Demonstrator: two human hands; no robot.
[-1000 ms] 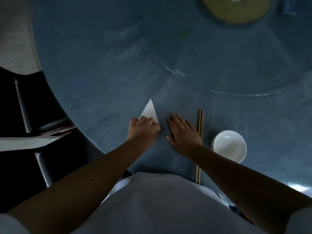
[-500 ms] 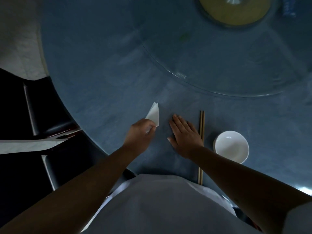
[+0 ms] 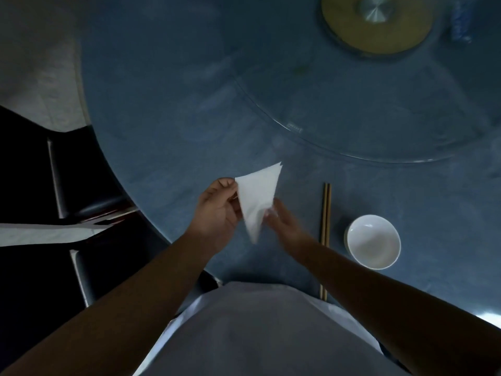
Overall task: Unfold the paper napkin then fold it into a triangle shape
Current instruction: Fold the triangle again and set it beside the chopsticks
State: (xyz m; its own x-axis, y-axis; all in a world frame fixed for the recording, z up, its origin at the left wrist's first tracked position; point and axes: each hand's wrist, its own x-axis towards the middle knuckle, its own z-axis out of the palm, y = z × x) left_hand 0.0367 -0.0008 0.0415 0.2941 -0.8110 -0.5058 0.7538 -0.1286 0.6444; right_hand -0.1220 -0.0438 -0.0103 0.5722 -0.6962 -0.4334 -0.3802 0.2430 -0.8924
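White paper napkin [image 3: 258,196], folded triangle, held above table.

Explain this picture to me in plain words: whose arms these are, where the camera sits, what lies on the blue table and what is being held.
There is no machine here. A person wears a wide-angle camera on the head, and it looks forward and down, so the two bare arms coming in from the bottom are the wearer's own. The left hand pinches a white paper napkin, folded into a triangle, at one corner and holds it up off the round blue table. The right hand is blurred at the napkin's lower edge; whether it grips it is unclear. On the table to the right lie a pair of chopsticks and an empty white bowl. Further off sits a glass turntable on a round yellowish base.
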